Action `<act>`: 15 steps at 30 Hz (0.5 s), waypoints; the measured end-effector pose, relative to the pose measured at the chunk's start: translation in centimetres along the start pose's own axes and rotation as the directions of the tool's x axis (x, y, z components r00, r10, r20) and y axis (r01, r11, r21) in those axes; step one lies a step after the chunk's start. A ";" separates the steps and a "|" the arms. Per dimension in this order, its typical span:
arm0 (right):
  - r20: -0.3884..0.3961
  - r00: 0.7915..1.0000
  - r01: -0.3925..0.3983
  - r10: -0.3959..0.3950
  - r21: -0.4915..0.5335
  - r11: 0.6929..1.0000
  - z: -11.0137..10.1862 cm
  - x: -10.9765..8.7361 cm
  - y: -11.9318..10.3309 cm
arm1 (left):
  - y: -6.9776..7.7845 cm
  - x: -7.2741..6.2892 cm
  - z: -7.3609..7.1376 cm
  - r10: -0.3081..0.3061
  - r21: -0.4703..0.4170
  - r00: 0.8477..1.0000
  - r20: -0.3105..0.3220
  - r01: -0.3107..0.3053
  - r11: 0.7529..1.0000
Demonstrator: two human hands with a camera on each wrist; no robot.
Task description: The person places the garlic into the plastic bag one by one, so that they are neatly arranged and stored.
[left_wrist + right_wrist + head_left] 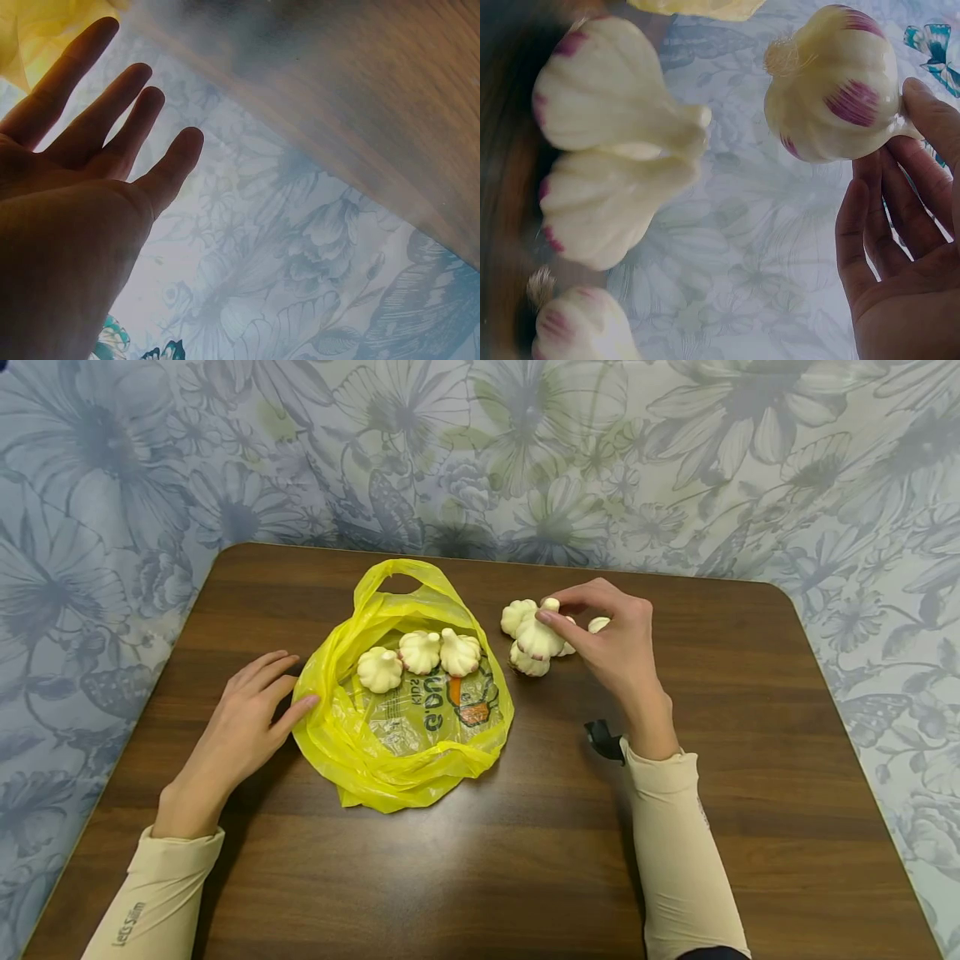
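My right hand (618, 635) pinches a garlic bulb (538, 637) by its stem, above a small group of other bulbs on the table. In the right wrist view this garlic bulb (832, 90) shows purple streaks and a tuft of roots, with the fingers at its stem. A yellow plastic bag (405, 777) lies with its mouth spread wide, left of the group. Inside it sit three garlic bulbs (418, 652). At the bag's left edge my left hand (247, 718) has its fingers extended, the thumb touching the plastic. The left wrist view shows those fingers (90, 124) spread and holding nothing.
Several garlic bulbs (517, 617) lie on the brown wooden table (750, 777) right of the bag, partly hidden by the right hand. A black piece (602, 741) sits at the right wrist. Behind the table hangs a floral-patterned backdrop (525, 460).
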State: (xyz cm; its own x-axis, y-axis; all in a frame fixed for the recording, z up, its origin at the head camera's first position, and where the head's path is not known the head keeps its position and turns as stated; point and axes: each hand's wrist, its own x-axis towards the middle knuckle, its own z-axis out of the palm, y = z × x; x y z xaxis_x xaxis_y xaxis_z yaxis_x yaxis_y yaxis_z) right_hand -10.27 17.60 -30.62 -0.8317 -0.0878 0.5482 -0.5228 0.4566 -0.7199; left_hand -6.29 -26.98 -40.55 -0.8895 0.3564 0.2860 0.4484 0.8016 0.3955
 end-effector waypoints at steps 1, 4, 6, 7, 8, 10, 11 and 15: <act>-0.001 1.000 0.002 -0.002 0.000 1.000 0.2 0.0 -0.1 | 0.0 0.0 0.0 0.001 0.001 1.000 0.000 -0.001 1.000; -0.003 1.000 0.006 -0.006 0.010 1.000 0.5 0.2 -1.1 | 0.1 0.0 0.0 0.006 0.003 1.000 0.000 -0.006 1.000; -0.002 1.000 0.007 -0.006 0.028 1.000 0.8 0.4 -1.1 | 0.1 0.1 0.0 0.007 0.008 1.000 0.002 -0.007 1.000; 0.000 1.000 0.007 -0.007 0.037 0.999 0.9 0.4 -0.9 | 0.1 0.1 0.0 0.006 0.009 1.000 0.004 -0.006 1.000; 0.004 1.000 0.008 -0.008 0.050 0.999 1.1 0.5 -0.8 | 0.1 0.1 -0.1 0.004 0.009 1.000 0.005 -0.004 1.000; 0.011 1.000 0.009 -0.010 0.082 0.997 1.5 0.6 -0.2 | 0.1 0.1 -0.1 -0.001 0.012 1.000 0.009 0.001 1.000; 0.014 1.000 0.008 -0.009 0.092 0.996 1.7 0.7 0.1 | 0.1 0.1 -0.1 -0.004 0.013 1.000 0.011 0.004 1.000; 0.029 0.999 0.015 -0.018 0.120 0.993 2.5 0.9 0.7 | 0.0 0.0 0.0 -0.009 0.012 1.000 0.013 0.009 1.000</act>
State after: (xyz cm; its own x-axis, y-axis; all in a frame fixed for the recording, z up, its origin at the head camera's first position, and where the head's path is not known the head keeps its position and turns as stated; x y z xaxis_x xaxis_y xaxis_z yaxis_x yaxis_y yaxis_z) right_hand -11.86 15.63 -31.68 -0.8271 -0.1216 0.5488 -0.5535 0.3457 -0.7577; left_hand -6.32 -27.01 -40.52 -0.8945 0.3554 0.2711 0.4394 0.8102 0.3879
